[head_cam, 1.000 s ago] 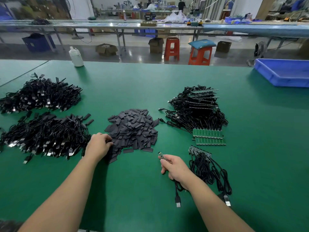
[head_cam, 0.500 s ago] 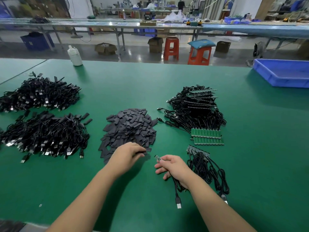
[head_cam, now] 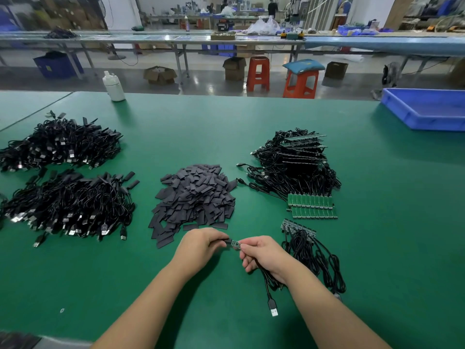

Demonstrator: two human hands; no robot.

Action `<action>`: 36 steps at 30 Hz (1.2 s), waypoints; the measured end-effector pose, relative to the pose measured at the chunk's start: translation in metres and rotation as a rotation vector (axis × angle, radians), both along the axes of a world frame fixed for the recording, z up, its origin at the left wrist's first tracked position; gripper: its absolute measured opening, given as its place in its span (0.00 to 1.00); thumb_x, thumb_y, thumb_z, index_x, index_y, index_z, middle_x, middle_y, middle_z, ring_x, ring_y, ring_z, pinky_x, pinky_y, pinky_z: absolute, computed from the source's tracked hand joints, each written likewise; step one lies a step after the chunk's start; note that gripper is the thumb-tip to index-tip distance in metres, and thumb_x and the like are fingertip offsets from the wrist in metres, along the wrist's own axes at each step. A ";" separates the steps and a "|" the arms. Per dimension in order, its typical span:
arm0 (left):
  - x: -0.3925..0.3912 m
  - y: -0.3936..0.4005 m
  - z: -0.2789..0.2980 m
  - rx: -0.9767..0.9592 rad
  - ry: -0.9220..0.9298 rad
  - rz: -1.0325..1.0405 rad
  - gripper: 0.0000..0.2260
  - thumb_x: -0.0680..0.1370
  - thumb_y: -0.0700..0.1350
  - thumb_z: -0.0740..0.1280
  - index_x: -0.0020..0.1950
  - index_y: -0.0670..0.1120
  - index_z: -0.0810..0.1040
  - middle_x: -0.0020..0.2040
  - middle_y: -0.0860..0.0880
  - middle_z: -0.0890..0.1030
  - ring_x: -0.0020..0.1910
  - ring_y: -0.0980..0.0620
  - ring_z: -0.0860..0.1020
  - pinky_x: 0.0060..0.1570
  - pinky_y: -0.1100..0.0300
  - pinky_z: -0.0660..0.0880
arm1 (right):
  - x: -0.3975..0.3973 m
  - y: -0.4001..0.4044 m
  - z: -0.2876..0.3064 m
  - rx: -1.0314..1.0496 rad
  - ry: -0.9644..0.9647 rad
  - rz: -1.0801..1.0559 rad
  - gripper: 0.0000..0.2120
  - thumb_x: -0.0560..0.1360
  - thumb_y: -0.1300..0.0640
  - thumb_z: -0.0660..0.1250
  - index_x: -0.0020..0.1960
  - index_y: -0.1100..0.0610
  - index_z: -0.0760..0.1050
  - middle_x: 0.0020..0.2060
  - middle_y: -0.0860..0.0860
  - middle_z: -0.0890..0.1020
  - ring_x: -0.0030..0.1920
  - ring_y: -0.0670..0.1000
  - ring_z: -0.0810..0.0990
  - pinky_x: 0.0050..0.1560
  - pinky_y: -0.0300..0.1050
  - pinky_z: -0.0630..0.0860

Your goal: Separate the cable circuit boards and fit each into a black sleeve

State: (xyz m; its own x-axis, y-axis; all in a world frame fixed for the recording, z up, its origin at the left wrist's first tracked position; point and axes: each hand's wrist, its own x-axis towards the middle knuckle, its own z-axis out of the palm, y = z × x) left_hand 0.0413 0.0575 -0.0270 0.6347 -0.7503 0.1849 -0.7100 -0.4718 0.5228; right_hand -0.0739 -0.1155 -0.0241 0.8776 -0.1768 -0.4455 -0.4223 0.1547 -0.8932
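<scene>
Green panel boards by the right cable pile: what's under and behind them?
The green panel boards lie on the green mat. Their far edge meets the black cable pile; whether cables run beneath that edge is hidden.

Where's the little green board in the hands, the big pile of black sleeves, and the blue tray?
circuit board [head_cam: 235, 243], head view, on its bare middle between both hands.
pile of black sleeves [head_cam: 195, 197], head view, on the heap's centre.
blue tray [head_cam: 412, 117], head view, on its front wall.

green table, black sleeves — matte, green circuit boards, blue tray, orange stools — glossy
</scene>
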 end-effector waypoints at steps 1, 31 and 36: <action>0.000 0.000 0.000 0.006 -0.004 -0.011 0.08 0.76 0.46 0.72 0.54 0.52 0.85 0.49 0.56 0.85 0.47 0.55 0.81 0.49 0.63 0.75 | 0.000 0.000 0.000 -0.004 0.001 0.002 0.11 0.82 0.65 0.61 0.63 0.66 0.73 0.36 0.55 0.77 0.30 0.49 0.77 0.32 0.41 0.78; -0.017 -0.010 0.004 0.111 -0.055 -0.168 0.11 0.80 0.47 0.66 0.60 0.49 0.82 0.51 0.51 0.81 0.50 0.51 0.80 0.52 0.59 0.74 | 0.002 0.000 -0.006 -0.094 0.016 0.157 0.09 0.83 0.62 0.59 0.57 0.64 0.75 0.41 0.55 0.81 0.32 0.48 0.80 0.34 0.40 0.79; -0.025 -0.014 0.004 0.035 -0.027 -0.130 0.10 0.80 0.44 0.66 0.58 0.48 0.83 0.51 0.52 0.83 0.48 0.54 0.81 0.53 0.60 0.75 | 0.002 -0.001 -0.007 -0.091 0.018 0.164 0.10 0.84 0.62 0.58 0.57 0.64 0.76 0.44 0.56 0.84 0.34 0.48 0.82 0.35 0.40 0.80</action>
State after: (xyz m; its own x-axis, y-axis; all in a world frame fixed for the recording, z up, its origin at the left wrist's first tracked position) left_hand 0.0164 0.0436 -0.0233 0.5269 -0.8320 0.1734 -0.7800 -0.3924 0.4874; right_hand -0.0720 -0.1163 -0.0307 0.8902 -0.0726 -0.4498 -0.4509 0.0016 -0.8926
